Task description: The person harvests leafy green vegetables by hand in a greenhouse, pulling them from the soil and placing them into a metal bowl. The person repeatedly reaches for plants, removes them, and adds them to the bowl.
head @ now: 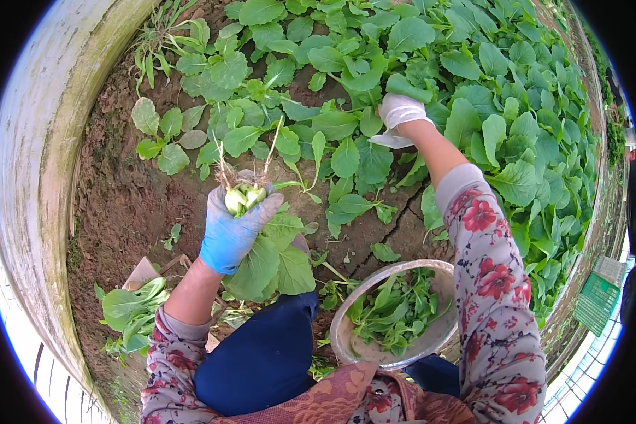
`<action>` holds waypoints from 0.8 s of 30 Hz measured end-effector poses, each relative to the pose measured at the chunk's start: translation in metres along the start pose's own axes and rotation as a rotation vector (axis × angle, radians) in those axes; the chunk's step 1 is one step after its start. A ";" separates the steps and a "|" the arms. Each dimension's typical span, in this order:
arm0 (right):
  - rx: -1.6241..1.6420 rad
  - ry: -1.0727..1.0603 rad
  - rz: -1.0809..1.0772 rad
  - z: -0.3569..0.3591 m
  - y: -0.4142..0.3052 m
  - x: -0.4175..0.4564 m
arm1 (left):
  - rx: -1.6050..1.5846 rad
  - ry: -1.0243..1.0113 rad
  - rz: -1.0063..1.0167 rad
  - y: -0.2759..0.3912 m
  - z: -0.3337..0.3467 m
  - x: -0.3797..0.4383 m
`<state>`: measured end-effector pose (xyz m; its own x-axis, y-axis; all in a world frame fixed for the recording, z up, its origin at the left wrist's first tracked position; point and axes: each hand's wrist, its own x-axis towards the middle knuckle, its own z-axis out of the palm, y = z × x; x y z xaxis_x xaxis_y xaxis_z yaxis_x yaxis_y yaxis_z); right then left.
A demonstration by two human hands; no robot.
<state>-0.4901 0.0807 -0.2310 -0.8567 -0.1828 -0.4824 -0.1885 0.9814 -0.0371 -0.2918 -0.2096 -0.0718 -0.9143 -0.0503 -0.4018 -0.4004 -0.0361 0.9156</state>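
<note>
My left hand [238, 220], in a blue glove with soiled fingers, is closed around several leafy green plants [259, 265]. Their pale stem bases and thin roots point up above the fist, and the broad leaves hang below it. My right hand [400, 114], in a white glove, reaches in among the growing leafy greens [371, 159]. Leaves cover its fingers, so whether they grip a stem cannot be told. Close to my right forearm, a round metal basin [344, 339] holds loose small green leaves [395, 312].
A pale, weathered curved wall [37, 159] borders the bare brown soil [122, 196] on the left. Picked greens [132, 312] lie at the lower left beside a small board [140, 274]. A green plastic crate [596, 302] stands at the far right. The soil has a crack near the basin.
</note>
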 end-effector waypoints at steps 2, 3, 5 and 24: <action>-0.077 -0.244 -0.277 -0.015 -0.004 -0.013 | -0.035 0.015 0.007 0.000 0.002 0.000; 0.040 -0.333 -0.310 -0.021 -0.005 -0.012 | -0.019 0.000 -0.011 0.000 0.001 0.001; 0.116 -0.290 -0.303 -0.018 -0.009 -0.021 | 0.012 -0.028 -0.049 -0.002 -0.001 0.005; 0.996 -0.095 0.852 0.061 -0.011 -0.009 | -0.008 -0.015 -0.079 -0.003 0.018 -0.002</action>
<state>-0.4509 0.0751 -0.2797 -0.4854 0.4765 -0.7330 0.8590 0.4162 -0.2983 -0.2900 -0.1914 -0.0737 -0.8809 -0.0317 -0.4722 -0.4706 -0.0470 0.8811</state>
